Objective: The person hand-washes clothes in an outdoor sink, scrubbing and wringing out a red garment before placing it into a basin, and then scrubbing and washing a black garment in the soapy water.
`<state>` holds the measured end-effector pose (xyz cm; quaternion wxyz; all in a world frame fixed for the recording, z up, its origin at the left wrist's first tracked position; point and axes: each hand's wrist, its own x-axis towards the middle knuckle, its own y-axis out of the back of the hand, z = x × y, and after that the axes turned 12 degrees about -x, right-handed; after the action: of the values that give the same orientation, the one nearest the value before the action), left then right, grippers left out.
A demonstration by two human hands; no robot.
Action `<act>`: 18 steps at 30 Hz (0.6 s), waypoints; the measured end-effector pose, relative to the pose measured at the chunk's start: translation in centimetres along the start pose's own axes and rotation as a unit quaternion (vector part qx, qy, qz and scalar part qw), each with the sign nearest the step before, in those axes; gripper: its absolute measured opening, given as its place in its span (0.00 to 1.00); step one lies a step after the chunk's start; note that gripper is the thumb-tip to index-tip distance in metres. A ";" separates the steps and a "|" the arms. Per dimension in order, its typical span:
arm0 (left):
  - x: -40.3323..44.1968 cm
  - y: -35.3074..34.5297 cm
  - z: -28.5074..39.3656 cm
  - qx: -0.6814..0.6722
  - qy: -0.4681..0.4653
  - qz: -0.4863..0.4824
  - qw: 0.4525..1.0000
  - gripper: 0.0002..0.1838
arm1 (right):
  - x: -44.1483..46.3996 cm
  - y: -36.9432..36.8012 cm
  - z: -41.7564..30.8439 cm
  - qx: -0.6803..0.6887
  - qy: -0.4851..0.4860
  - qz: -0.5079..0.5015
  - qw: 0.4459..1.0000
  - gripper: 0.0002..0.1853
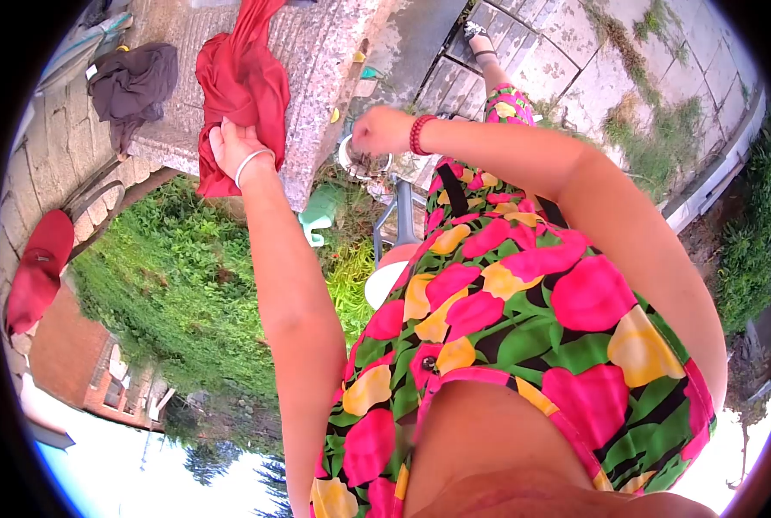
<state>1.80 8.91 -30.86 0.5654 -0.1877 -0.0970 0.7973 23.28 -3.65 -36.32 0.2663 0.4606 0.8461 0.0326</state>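
My left hand point(237, 154), a white bracelet at its wrist, presses its bent fingers into a crumpled red cloth point(245, 82). The cloth lies over a rough stone slab point(320, 95), its lower end hanging at the slab's edge. My right hand point(382, 131), with a red beaded bracelet, hovers apart from the cloth, beyond the slab's edge. Its fingers are curled and partly blurred, so what they hold, if anything, is hidden. Close below it shows a white rounded rim point(347, 157). A dark crumpled cloth point(135, 82) rests on the slab's left part.
A red cap point(40, 272) lies at the far left on a paved surface. Under the slab's edge is a pale green plastic object point(319, 207), near a grey frame point(400, 216). Green plants point(187, 268) grow beside the slab. Cracked paving point(567, 69) spreads around my foot.
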 end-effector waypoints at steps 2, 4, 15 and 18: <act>-0.4 -0.8 0.3 -0.003 0.001 0.006 1.000 0.07 | 3.3 -0.9 2.2 -0.062 -0.009 0.165 0.984 0.10; -0.4 -1.0 0.5 -0.009 0.004 0.010 1.000 0.07 | 5.9 -1.5 2.4 -0.043 -0.035 0.236 0.970 0.10; -0.9 -1.6 0.7 -0.002 0.010 -0.011 1.000 0.04 | 12.6 -1.3 -0.4 -0.171 0.060 0.331 0.926 0.17; -0.6 -1.0 0.5 -0.037 0.013 -0.028 0.999 0.05 | 12.7 -0.9 0.2 -0.177 0.102 0.316 0.926 0.18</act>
<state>2.59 8.70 -29.91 0.5814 -0.2158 -0.1240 0.7746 17.18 5.87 -42.11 0.2315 0.6436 0.6596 0.3117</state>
